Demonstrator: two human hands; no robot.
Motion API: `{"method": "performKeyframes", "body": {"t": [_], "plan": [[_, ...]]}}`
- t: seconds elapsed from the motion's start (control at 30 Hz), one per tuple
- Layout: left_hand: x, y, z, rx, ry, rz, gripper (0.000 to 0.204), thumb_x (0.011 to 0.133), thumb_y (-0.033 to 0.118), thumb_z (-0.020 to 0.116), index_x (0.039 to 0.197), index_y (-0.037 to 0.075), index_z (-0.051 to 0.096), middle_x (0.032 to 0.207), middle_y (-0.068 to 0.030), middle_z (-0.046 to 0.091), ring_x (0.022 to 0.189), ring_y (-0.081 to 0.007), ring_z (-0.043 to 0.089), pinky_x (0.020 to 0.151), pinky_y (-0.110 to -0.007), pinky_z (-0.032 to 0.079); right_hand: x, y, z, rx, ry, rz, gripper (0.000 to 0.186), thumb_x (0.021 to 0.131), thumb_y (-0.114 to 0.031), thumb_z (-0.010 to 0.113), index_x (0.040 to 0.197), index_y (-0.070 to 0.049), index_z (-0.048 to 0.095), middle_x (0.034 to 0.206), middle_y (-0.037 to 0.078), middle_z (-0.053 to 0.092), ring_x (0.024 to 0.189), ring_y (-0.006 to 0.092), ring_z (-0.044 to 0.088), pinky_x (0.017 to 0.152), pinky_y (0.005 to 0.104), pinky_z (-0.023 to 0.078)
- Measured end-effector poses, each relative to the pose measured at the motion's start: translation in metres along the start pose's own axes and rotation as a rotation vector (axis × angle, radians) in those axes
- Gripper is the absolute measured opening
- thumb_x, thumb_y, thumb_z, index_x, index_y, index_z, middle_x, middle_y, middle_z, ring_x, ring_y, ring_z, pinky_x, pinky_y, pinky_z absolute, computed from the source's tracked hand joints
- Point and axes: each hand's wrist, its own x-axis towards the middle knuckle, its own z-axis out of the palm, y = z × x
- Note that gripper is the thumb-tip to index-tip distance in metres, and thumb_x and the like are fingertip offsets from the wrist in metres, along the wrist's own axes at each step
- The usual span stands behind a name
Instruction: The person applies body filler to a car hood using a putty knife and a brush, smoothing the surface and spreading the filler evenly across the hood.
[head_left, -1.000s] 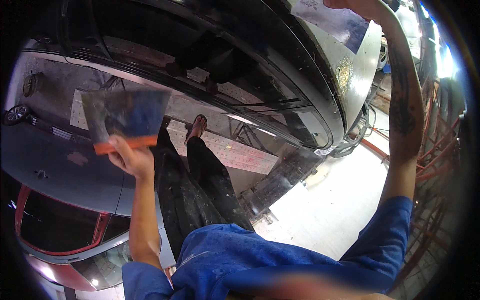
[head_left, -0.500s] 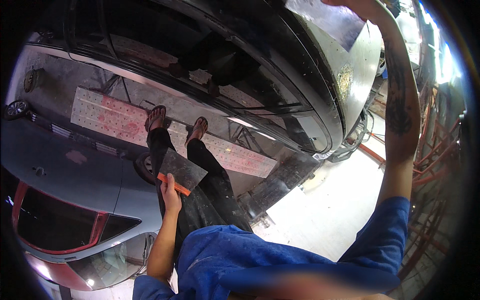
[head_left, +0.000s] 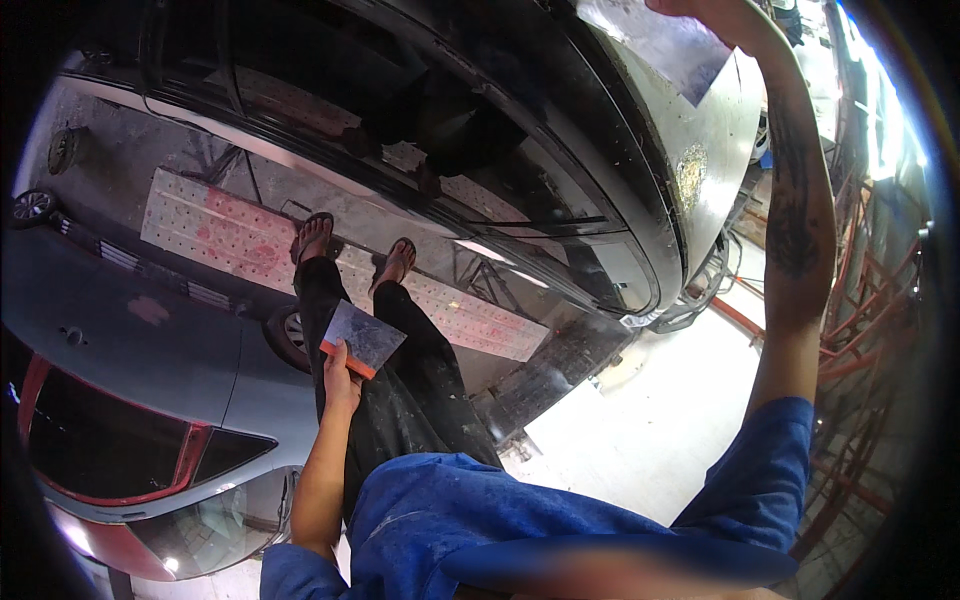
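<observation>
My left hand (head_left: 342, 382) is closed round the orange edge of a wide, flat-bladed putty spreader (head_left: 366, 338), held low in front of my black trousers. Grey smears cover its blade. At the top edge, my right hand (head_left: 718, 20) reaches over a vehicle's pale curved panel (head_left: 728, 140). Its fingers, partly cut off by the frame, grip a flat greyish sheet (head_left: 680, 58) with a pointed corner. That sheet lies over or against the panel; whether they touch I cannot tell. A rough, speckled patch (head_left: 690, 172) shows on the panel below it.
I stand in sandals on a perforated plank (head_left: 225, 225) with reddish stains. The dark vehicle (head_left: 560, 190) rises along one side; a grey car (head_left: 130, 300) with red window frames is at the left. Red metal frames (head_left: 870, 320) stand at the right.
The spreader in my left hand has tilted, so its blade looks lighter and narrower. My right arm has shifted only slightly, with the sheet still at its hand.
</observation>
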Motion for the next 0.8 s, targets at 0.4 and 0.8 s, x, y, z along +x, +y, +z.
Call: {"method": "performKeyframes", "body": {"t": [0.4, 0.8], "plan": [[0.018, 0.011, 0.003, -0.002, -0.011, 0.025, 0.032, 0.098, 0.035, 0.06, 0.115, 0.007, 0.056, 0.1, -0.0017, 0.06, 0.088, -0.0165, 0.063, 0.075, -0.034, 0.054, 0.021, 0.008, -0.004, 0.072, -0.082, -0.057, 0.02, 0.086, -0.016, 0.074, 0.078, -0.006, 0.06, 0.065, -0.007, 0.047, 0.052, 0.0038, 0.038, 0.049, 0.0231, 0.034], [0.022, 0.025, 0.017, 0.034, -0.028, 0.074, 0.028, 0.097, 0.038, 0.062, 0.1, 0.011, 0.058, 0.088, 0.0028, 0.059, 0.082, -0.0115, 0.061, 0.072, -0.031, 0.05, 0.029, -0.02, -0.014, -0.11, -0.083, 0.082, 0.026, 0.087, -0.023, 0.074, 0.076, -0.003, 0.061, 0.057, -0.009, 0.035, 0.046, 0.0038, 0.029, 0.042, 0.0253, 0.027]]}}
